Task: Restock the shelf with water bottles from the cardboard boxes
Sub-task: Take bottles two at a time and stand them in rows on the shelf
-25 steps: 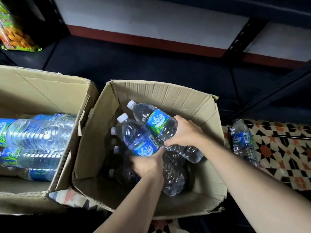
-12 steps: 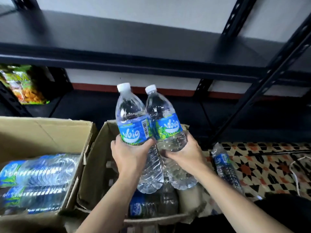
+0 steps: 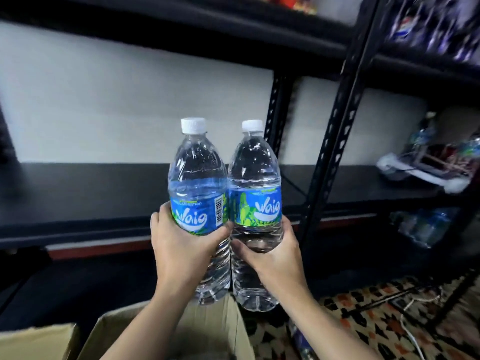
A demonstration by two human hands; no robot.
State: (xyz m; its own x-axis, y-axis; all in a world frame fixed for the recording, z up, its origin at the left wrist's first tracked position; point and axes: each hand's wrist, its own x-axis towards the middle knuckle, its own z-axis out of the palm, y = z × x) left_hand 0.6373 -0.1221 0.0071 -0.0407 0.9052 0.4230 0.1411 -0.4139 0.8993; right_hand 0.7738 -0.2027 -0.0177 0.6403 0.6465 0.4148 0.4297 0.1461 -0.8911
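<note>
Two clear water bottles with white caps and blue-green labels stand upright side by side in the air, touching. My left hand (image 3: 181,245) grips the left bottle (image 3: 198,183) around its lower label. My right hand (image 3: 270,252) grips the right bottle (image 3: 255,183) below its label. Both bottles are raised in front of a bare black shelf board (image 3: 83,196). Beneath my arms are the top edges of two cardboard boxes, one (image 3: 220,323) under the bottles and one (image 3: 39,341) at the lower left.
A black perforated upright (image 3: 335,141) stands just right of the bottles. The shelf bay to the right holds plastic-wrapped goods (image 3: 426,162), and packed bottles (image 3: 426,227) sit below. Higher shelves span the top. Patterned floor tiles (image 3: 376,320) lie at the lower right.
Both hands lifted the two bottles out of the box, stood them upright and raised them to the level of the middle shelf. The view tilted up, so the boxes dropped to the bottom edge.
</note>
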